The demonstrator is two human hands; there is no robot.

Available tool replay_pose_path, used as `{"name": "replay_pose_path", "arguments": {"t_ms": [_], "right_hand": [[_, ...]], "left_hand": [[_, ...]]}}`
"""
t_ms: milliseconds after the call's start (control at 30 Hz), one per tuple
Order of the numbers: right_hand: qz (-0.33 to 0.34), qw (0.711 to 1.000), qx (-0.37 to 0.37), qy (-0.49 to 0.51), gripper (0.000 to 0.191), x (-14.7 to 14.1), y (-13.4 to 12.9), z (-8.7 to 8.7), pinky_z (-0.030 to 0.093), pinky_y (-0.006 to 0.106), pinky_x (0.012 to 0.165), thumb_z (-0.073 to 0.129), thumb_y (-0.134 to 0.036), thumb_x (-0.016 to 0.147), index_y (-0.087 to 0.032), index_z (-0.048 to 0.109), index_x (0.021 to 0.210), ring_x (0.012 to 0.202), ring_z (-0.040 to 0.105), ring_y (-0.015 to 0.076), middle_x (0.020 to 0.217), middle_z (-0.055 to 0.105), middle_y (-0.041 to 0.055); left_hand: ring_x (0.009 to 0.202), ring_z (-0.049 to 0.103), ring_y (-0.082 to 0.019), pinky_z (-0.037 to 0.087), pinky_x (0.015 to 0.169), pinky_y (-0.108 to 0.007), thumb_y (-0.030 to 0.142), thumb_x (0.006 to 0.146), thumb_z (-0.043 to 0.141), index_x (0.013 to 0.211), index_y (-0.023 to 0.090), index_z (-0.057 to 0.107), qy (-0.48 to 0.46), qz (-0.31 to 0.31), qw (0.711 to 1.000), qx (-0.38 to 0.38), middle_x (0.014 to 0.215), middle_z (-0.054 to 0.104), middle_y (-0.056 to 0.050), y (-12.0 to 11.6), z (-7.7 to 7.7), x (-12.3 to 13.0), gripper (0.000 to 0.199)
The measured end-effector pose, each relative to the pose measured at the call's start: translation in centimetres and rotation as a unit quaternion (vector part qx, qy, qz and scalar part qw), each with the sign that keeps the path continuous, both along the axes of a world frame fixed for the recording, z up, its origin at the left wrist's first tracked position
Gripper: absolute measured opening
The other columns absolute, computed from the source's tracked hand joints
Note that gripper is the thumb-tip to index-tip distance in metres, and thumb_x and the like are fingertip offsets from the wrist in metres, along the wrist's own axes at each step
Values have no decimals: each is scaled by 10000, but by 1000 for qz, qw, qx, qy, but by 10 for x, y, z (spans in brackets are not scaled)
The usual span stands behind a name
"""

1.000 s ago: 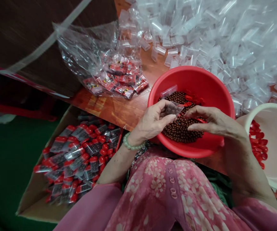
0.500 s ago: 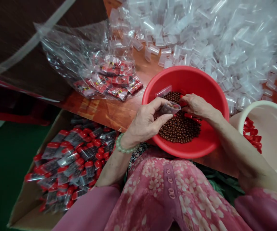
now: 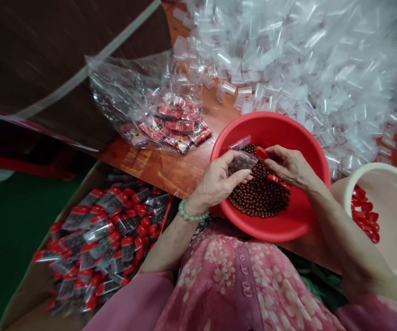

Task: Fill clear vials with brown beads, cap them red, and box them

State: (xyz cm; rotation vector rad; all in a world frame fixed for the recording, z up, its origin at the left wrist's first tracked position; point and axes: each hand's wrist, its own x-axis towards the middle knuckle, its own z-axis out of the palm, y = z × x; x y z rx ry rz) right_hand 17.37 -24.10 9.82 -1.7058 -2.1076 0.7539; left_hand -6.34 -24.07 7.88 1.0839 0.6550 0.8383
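Observation:
My left hand (image 3: 215, 183) is closed around a clear plastic tube (image 3: 244, 161), tilted over the red basin (image 3: 303, 138), with dark beads showing through its wall. Small round brown beads (image 3: 258, 197) lie heaped in the basin. Just right of the tube's mouth, my right hand (image 3: 290, 166) pinches a red cap (image 3: 261, 152) between thumb and fingers. More red caps (image 3: 278, 181) rest on the beads under that hand. Against the basin's far left wall leans another clear tube (image 3: 240, 142).
Loose clear tubes (image 3: 288, 59) cover the back of the table. A clear bag of red packets (image 3: 177, 122) lies left of the basin. At the right, a cream bucket (image 3: 391, 184) holds red caps. A cardboard box (image 3: 19, 294) at lower left contains capped tubes.
The red cap now shows plainly in my right hand, beside the tube's mouth. My left hand has tipped the tube more side-on. The whole view has shifted slightly.

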Motion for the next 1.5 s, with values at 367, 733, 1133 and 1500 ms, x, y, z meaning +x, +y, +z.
{"name": "replay_pose_path", "arguments": {"t_ms": [367, 733, 1133, 1500], "right_hand": [[60, 965, 250, -55, 376, -46, -21, 22, 592, 415, 883, 471, -192, 1022, -219, 670, 1340, 942, 717, 246, 1100, 778, 123], [123, 958, 258, -27, 476, -35, -23, 15, 596, 447, 950, 543, -127, 995, -274, 602, 1443, 1096, 707, 260, 1247, 734, 134], [107, 960, 242, 96, 383, -45, -19, 16, 633, 332, 871, 662, -179, 960, -271, 711, 1329, 1014, 746, 205, 1131, 751, 96], [-158, 919, 205, 299, 60, -80, -23, 1, 587, 314, 752, 768, -262, 875, -239, 808, 914, 778, 707, 155, 845, 771, 16]], "left_hand": [[771, 733, -110, 592, 754, -225, 338, 882, 733, 1104, 167, 571, -33, -26, 999, -35, 924, 717, -25, 3, -3, -4, 323], [708, 668, -106, 537, 680, -230, 272, 925, 616, 1064, 156, 582, 33, -43, 998, 21, 802, 676, -9, 7, -5, -4, 184], [651, 601, -78, 484, 642, -208, 306, 938, 595, 1026, 158, 560, 20, -14, 999, 24, 758, 601, 27, 5, 2, -2, 175], [670, 624, -61, 508, 656, -190, 323, 962, 591, 1069, 155, 560, -3, 37, 999, 9, 848, 609, 15, 2, 1, 3, 202]]}}
